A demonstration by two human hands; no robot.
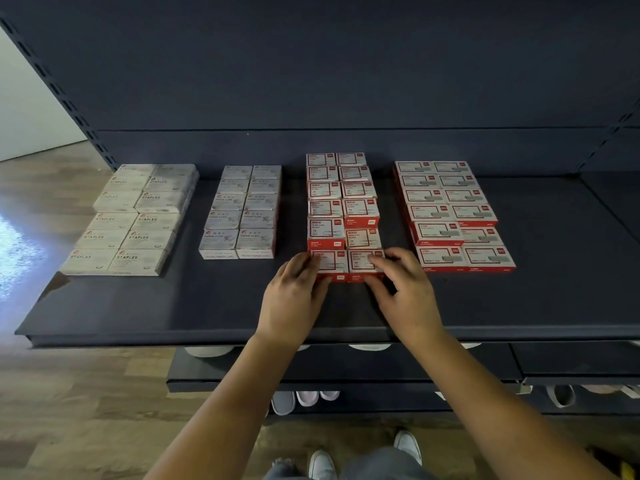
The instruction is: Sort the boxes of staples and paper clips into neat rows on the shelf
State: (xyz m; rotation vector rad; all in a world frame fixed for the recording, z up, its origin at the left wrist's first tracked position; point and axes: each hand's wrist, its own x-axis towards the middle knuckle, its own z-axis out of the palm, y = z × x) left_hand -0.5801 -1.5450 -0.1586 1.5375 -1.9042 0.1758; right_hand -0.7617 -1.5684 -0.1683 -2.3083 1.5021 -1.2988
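Observation:
Four blocks of small boxes lie on the dark shelf [173, 306]. From left to right they are white staples boxes [131, 216], white paper clip boxes [242, 211], red paper clip boxes [343, 202] and red staples boxes [450, 209], each block two columns wide. My left hand [294, 299] grips the left side of the nearest red paper clip box [330, 263]. My right hand [403, 289] holds the neighbouring front box [362, 263] from the right, fingers over its top and thumb at its front. Both boxes rest on the shelf in the front row.
The shelf's front edge [207, 336] runs just below my wrists. A lower shelf [346, 382] sticks out beneath it, with slippers [304, 400] under that. Wooden floor [69, 410] lies to the left. My white shoes [322, 464] show at the bottom.

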